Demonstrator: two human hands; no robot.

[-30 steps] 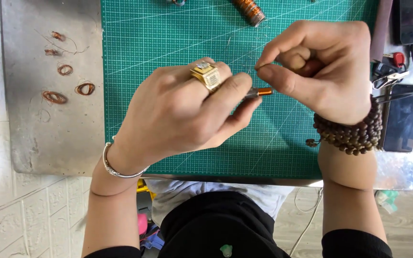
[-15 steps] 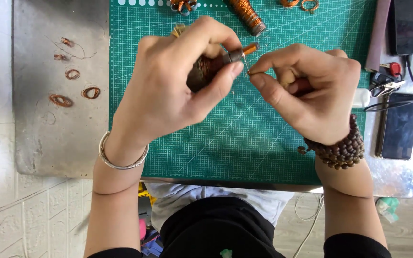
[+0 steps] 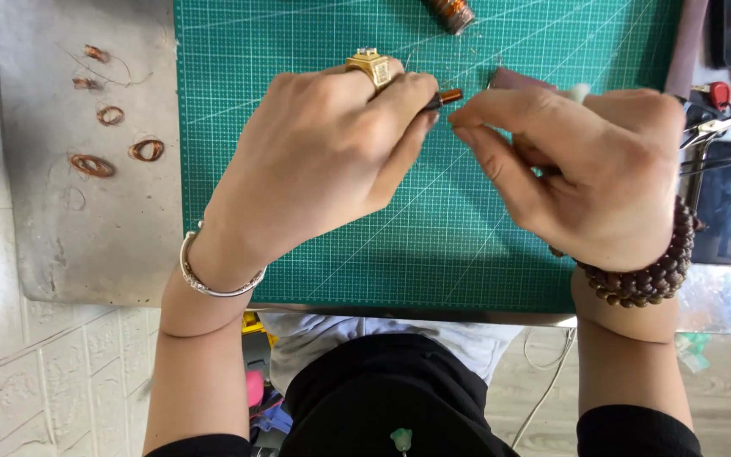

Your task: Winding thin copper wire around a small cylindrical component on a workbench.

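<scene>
Head view: the left hand [image 3: 323, 161] pinches a small copper-tipped rod [image 3: 443, 98] (long axis pointing right), tip touching the pinched-closed right hand [image 3: 585, 169] at upper centre.

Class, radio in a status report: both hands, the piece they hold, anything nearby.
Left hand shut on small copper-tipped rod. Right hand pinched at rod's tip; what it grips too small to tell. Copper wire coils lie left, off green cutting mat.
</scene>
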